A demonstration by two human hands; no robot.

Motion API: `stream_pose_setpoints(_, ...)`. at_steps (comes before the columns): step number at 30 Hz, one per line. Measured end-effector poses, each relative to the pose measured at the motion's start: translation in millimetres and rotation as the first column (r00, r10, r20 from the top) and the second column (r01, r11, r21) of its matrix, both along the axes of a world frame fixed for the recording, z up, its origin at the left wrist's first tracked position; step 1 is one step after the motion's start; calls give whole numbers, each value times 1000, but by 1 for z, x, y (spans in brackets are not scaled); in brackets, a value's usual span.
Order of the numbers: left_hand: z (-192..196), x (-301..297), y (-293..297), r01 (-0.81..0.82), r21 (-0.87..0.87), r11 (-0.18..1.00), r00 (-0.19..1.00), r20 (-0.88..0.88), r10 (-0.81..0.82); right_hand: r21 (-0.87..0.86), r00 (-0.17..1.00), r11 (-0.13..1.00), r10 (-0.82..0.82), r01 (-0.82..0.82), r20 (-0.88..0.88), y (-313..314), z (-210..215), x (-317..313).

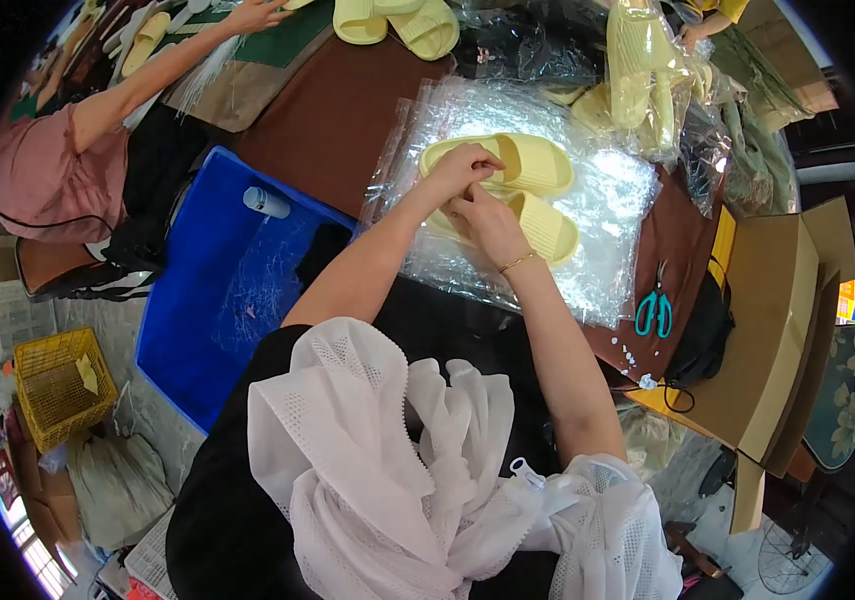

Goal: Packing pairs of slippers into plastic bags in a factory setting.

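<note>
**Both hands on a pair of yellow slippers, over a stack of clear bags**

Left hand [464,166] resting on the upper yellow slipper [527,162], fingers curled together and pinched at its inner edge. Right hand [485,222] pressed on the lower yellow slipper [545,228], fingers bunched close beside the left; exact grip hidden behind the knuckles, so cannot tell whether anything thin is caught between them. Thin gold bracelet [516,263] at the right wrist.

Slippers lying side by side, touching, soles down, in the middle of a fanned stack of clear plastic bags [607,200] on the brown table [332,110] (probably kept as a pair and centred on the film so a bag is directly to hand).

Teal scissors [655,310] at the table's right edge, within reach yet apart from the film. Open cardboard box [777,330] further right. Blue crate [209,300] to the left, below table level, with a small white roll [266,202] inside. Bagged slippers [642,75] hanging beyond the stack. Another person's arm [162,70] reaching across the far left.
</note>
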State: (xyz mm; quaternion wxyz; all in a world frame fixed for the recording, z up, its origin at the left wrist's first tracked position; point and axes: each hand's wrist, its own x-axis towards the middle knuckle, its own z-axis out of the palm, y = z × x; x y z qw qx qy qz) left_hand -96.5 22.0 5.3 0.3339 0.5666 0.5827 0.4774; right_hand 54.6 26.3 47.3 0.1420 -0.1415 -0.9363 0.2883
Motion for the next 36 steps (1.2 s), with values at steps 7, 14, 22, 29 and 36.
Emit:
stream_pose_setpoints(7,-17,-2,-13,-94,-169,981,989,93,111,186,980,977,70,-105,186,-6,-3,-12)
stream_pose_setpoints(14,-3,1,-13,-52,-34,998,999,-13,52,294,989,949,81,-115,123,-4,0,-5)
stream_pose_setpoints(22,-10,-3,-11,-76,32,997,996,-48,78,230,983,959,138,-164,125,0,4,-4)
stream_pose_setpoints(29,-21,4,-15,-67,20,998,995,-74,68,161,981,974,134,-156,142,-10,1,10)
stream_pose_setpoints(36,-44,-20,-8,-124,-28,992,992,29,125,65,977,980,181,-188,111,-6,7,-7)
